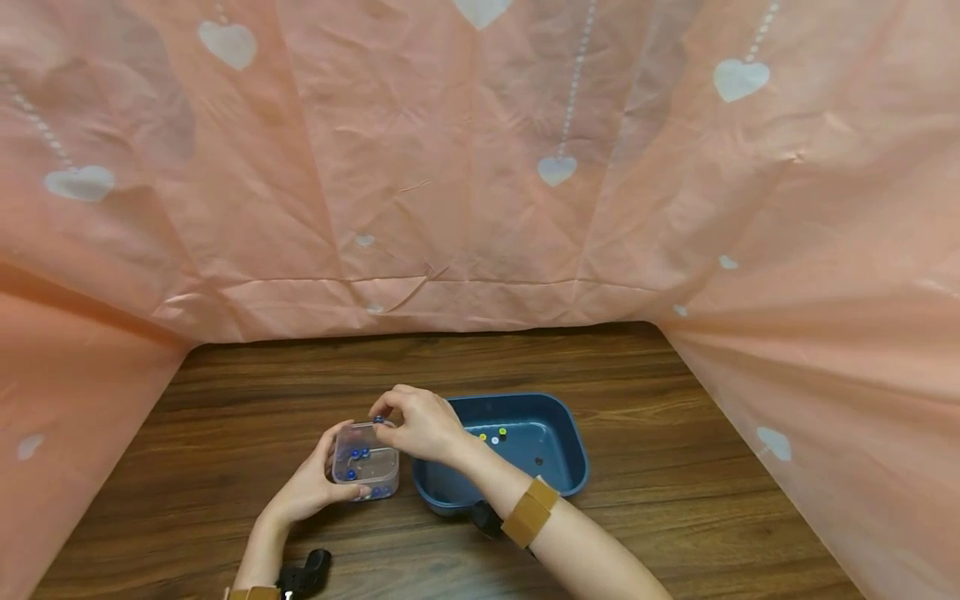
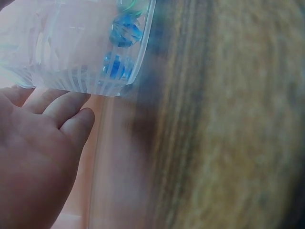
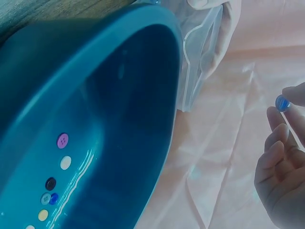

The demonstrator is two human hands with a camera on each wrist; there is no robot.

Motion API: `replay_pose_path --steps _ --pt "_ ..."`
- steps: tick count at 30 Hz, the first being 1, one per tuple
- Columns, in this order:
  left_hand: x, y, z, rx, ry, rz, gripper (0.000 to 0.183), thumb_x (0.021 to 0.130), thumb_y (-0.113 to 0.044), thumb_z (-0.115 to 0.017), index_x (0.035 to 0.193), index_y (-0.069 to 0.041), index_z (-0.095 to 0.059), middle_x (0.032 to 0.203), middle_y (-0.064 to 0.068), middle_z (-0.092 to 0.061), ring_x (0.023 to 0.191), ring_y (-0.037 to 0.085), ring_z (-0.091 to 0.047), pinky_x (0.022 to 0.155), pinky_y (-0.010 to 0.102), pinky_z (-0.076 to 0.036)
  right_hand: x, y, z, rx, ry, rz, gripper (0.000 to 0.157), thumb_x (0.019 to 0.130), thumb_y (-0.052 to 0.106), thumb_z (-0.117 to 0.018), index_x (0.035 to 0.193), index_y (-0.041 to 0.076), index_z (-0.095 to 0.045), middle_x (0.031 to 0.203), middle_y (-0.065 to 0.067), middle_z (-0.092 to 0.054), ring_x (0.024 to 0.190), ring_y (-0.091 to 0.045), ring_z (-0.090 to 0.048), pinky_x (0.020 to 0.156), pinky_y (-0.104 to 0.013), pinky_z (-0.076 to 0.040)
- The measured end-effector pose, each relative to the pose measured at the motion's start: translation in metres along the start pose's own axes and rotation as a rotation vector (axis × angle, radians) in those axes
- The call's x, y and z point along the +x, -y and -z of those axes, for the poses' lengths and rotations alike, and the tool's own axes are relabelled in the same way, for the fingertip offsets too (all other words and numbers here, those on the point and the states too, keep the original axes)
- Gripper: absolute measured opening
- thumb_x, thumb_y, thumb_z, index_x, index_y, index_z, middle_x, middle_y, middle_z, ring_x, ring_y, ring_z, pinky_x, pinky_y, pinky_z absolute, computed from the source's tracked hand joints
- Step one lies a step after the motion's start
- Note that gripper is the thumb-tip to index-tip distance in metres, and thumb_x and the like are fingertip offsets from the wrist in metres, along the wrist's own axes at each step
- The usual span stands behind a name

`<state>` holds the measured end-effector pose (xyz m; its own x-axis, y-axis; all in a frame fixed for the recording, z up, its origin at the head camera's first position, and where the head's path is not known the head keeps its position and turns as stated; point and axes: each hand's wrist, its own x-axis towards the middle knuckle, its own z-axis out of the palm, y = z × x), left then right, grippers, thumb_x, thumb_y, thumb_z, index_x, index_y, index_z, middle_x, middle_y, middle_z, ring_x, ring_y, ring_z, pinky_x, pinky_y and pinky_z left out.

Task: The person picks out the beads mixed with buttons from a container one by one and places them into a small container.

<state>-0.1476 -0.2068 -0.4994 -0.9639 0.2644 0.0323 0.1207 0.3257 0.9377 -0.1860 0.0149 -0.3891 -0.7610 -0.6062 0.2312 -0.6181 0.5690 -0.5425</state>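
Note:
A clear plastic box (image 1: 384,482) with several blue glass marbles (image 1: 352,474) in it is held by my left hand (image 1: 306,490), thumb on its near side and fingers along its left. In the left wrist view, blue marbles (image 2: 125,30) and part of a green one (image 2: 132,5) show through the wall. Over the box's far right part, my right hand (image 1: 423,423) pinches one blue marble (image 3: 282,103) between thumb and fingertips. The right forearm crosses a dark blue basin (image 1: 577,450), hiding some of it.
Several small buttons lie on the basin floor, among them a purple one (image 3: 62,140), a white one (image 3: 66,162) and a black one (image 3: 51,184). Beneath is a wooden table (image 1: 660,500); a pink heart-print curtain (image 1: 465,208) encloses the back and sides.

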Motion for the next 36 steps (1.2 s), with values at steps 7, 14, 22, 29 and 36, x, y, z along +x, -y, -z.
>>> replay_pose_path --steps 7,14,22,29,36 --pt "0.002 -0.003 -0.001 0.009 0.003 0.033 0.103 0.074 -0.011 -0.084 0.152 -0.006 -0.015 0.140 0.030 -0.043 0.125 0.044 -0.047 0.092 0.046 -0.044 0.001 0.001 -0.005 0.008 -0.001 -0.013 0.016 0.088 0.022 -0.072 0.104 0.018 -0.072 0.098 0.008 -0.066 0.070 -0.001 -0.052 0.059 -0.017 -0.041" --pt "0.000 -0.003 -0.002 0.018 -0.008 0.022 0.103 0.073 -0.010 -0.084 0.151 -0.006 -0.016 0.137 0.031 -0.046 0.124 0.044 -0.048 0.093 0.047 -0.043 0.003 0.002 -0.010 0.013 0.006 -0.016 0.017 0.088 0.024 -0.073 0.104 0.019 -0.072 0.098 0.008 -0.066 0.073 -0.002 -0.055 0.060 -0.017 -0.041" --pt "-0.005 -0.002 0.001 0.017 -0.019 0.031 0.103 0.074 -0.011 -0.084 0.151 -0.006 -0.015 0.139 0.030 -0.044 0.124 0.044 -0.047 0.092 0.046 -0.044 0.007 0.004 -0.015 0.009 0.011 -0.008 0.017 0.088 0.023 -0.072 0.104 0.019 -0.073 0.098 0.009 -0.066 0.073 0.000 -0.056 0.060 -0.017 -0.041" --pt "-0.009 0.000 0.004 0.019 -0.033 0.022 0.103 0.074 -0.010 -0.083 0.151 -0.005 -0.014 0.138 0.031 -0.045 0.123 0.044 -0.049 0.091 0.044 -0.045 0.010 0.006 -0.020 -0.018 0.019 0.012 0.016 0.088 0.024 -0.072 0.104 0.022 -0.073 0.101 0.011 -0.067 0.082 -0.002 -0.061 0.063 -0.017 -0.043" --pt "-0.002 -0.005 -0.005 0.033 -0.011 0.044 0.107 0.074 -0.013 -0.084 0.153 -0.007 -0.012 0.140 0.030 -0.043 0.125 0.043 -0.046 0.094 0.050 -0.042 -0.002 0.001 -0.014 -0.015 -0.009 -0.026 0.017 0.090 0.025 -0.070 0.106 0.021 -0.072 0.102 0.011 -0.067 0.075 0.000 -0.056 0.061 -0.017 -0.041"
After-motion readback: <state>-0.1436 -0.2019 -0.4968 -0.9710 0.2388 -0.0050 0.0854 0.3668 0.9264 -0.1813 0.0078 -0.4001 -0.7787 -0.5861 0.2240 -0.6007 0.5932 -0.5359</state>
